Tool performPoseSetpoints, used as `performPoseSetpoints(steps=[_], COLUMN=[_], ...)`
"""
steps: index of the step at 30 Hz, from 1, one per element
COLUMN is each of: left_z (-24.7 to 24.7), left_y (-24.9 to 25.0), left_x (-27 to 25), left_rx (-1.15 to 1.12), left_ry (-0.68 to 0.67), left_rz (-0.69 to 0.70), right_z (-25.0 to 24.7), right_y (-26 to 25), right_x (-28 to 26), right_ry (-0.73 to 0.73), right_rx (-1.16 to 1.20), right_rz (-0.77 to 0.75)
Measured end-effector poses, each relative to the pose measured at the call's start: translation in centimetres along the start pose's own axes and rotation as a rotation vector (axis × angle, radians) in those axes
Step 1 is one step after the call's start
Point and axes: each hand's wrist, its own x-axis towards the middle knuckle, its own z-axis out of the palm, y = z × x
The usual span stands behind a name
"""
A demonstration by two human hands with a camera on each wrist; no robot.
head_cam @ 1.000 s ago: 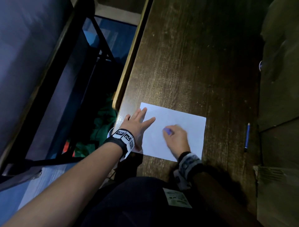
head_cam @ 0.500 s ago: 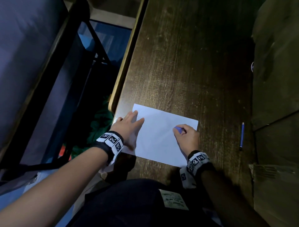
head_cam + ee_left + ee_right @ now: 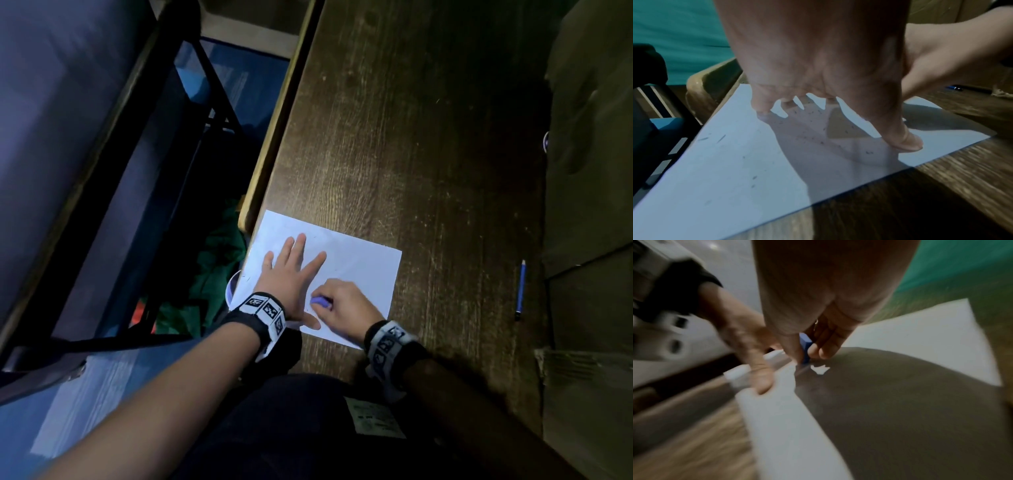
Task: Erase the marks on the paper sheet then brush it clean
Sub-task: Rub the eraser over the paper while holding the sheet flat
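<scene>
A white paper sheet (image 3: 363, 270) (image 3: 731, 170) (image 3: 910, 335) lies at the near left corner of the dark wooden table (image 3: 428, 154). My left hand (image 3: 291, 270) (image 3: 818, 68) presses flat on its left half with fingers spread and straight. My right hand (image 3: 342, 305) (image 3: 813, 318) pinches a small blue eraser (image 3: 321, 302) (image 3: 805, 347) and holds it down on the sheet near its front edge, close to my left thumb. Small dark eraser crumbs (image 3: 809, 128) are scattered on the paper under and beside my left hand.
A blue pen (image 3: 520, 289) lies on the table to the right of the sheet. Cardboard boxes (image 3: 589, 171) stand along the right side. The table's left edge (image 3: 274, 137) runs beside the sheet, with a dark chair frame and green cloth (image 3: 209, 274) below.
My right hand moved the eraser left and nearer, from the sheet's far right part to its front edge. My left hand slid further onto the paper.
</scene>
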Motion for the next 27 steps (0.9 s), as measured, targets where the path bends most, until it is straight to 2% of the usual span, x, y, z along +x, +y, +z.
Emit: performPoseSetpoints(steps=[2, 5, 6, 7, 10, 11, 12, 15, 17, 18, 19, 22, 23, 24, 25, 27], left_z=[-0.1, -0.2, -0.1, 0.0, 0.1, 0.0, -0.1, -0.3, -0.4, -0.5, -0.5, -0.8, -0.9, -0.9, -1.0, -1.0], left_y=[0.1, 0.0, 0.0, 0.0, 0.2, 0.3, 0.4, 0.9, 1.1, 1.2, 1.3, 1.5, 1.6, 1.7, 1.7, 1.7], left_x=[0.1, 0.4, 0.5, 0.6, 0.6, 0.7, 0.7, 1.0, 1.3, 1.5, 1.6, 1.9, 1.9, 1.8, 1.8, 1.7], left_rx=[0.01, 0.01, 0.013, 0.016, 0.023, 0.034, 0.05, 0.066, 0.072, 0.074, 0.075, 0.066, 0.07, 0.077, 0.08, 0.07], left_ry=[-0.02, -0.031, -0.029, -0.023, -0.019, -0.022, -0.028, -0.051, -0.065, -0.07, -0.078, -0.098, -0.103, -0.107, -0.106, -0.103], left_rz=[-0.008, -0.008, -0.008, -0.007, -0.015, -0.019, -0.023, -0.04, -0.057, -0.064, -0.071, -0.09, -0.092, -0.09, -0.086, -0.089], right_z=[-1.7, -3.4, -3.0, -2.0, 0.7, 0.6, 0.0, -2.6, -3.4, -2.9, -2.0, -0.2, -0.7, -1.5, -2.5, -4.5], right_y=[1.7, 3.5, 3.3, 2.6, -0.3, -0.2, 0.3, 2.9, 3.5, 3.1, 2.4, 0.0, 0.4, 1.2, 2.3, 4.7], right_x=[1.5, 2.9, 2.8, 2.3, -0.6, -0.8, -0.2, 2.6, 3.2, 3.0, 2.3, -0.8, -0.8, -0.2, 0.6, 2.0], right_ry=[0.144, 0.499, 0.513, 0.44, 0.023, -0.02, 0.019, 0.352, 0.497, 0.481, 0.385, -0.072, -0.115, -0.058, 0.065, 0.383], right_rx=[-0.028, 0.091, 0.1, 0.092, 0.045, 0.041, 0.056, 0.068, 0.079, 0.079, 0.079, -0.02, -0.042, -0.039, -0.017, 0.022], right_rz=[0.085, 0.342, 0.356, 0.319, 0.061, 0.027, 0.053, 0.283, 0.372, 0.365, 0.31, 0.018, -0.026, -0.005, 0.075, 0.262])
